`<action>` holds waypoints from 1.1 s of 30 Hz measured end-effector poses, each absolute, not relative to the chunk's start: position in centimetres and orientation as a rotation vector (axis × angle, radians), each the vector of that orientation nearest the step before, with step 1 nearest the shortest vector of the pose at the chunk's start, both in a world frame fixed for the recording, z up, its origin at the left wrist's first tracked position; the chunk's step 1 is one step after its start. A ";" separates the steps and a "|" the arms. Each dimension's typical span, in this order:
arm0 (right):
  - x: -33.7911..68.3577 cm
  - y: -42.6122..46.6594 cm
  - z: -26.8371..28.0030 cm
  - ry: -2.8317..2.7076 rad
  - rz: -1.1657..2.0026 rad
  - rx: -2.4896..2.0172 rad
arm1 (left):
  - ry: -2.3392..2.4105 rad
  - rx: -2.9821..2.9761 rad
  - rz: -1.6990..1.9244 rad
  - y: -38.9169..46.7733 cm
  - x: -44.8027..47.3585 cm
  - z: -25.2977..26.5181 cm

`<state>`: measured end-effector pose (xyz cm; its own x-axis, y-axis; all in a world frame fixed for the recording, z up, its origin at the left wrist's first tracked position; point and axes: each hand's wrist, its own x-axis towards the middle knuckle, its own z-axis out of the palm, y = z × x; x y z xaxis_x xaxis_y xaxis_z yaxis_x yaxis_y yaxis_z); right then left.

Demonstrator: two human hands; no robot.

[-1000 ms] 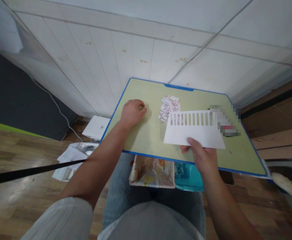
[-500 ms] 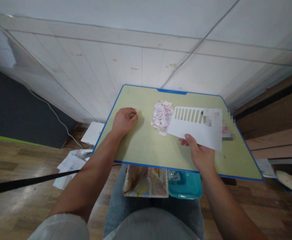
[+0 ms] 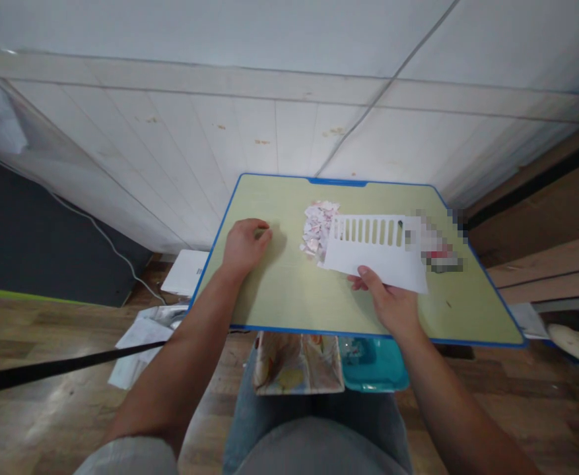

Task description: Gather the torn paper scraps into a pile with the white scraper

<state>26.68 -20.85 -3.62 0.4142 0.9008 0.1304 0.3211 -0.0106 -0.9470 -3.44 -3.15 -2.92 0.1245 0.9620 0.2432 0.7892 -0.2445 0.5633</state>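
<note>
The table (image 3: 289,297) has a smooth, yellow-green top with blue edging. Above its right half, the flat white card (image 3: 371,258) has a row of rounded slots; pixelation masks part of its right side. The right hand (image 3: 393,300) pinches the card's near edge, thumb on top, fingers partly hidden beneath. The left hand (image 3: 244,244) is half curled; any contents cannot be determined. The card overlaps the pile of jagged, pale paper scraps (image 3: 313,231).

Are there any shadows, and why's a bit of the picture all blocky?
Head view: a soft shadow falls on the tabletop beside the left hand; head view: blocky squares hide something by the slotted white card, so I can't tell what.
</note>
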 end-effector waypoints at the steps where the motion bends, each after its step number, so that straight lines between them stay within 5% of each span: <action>1: 26.5 -20.7 -3.7 -1.110 0.667 -1.564 | 1.704 2.118 0.826 -3.1 -3.4 -2.9; 33: 26.2 -18.9 -5.2 -1.105 0.746 -1.389 | 1.936 2.408 0.557 -7.5 -4.9 -3.2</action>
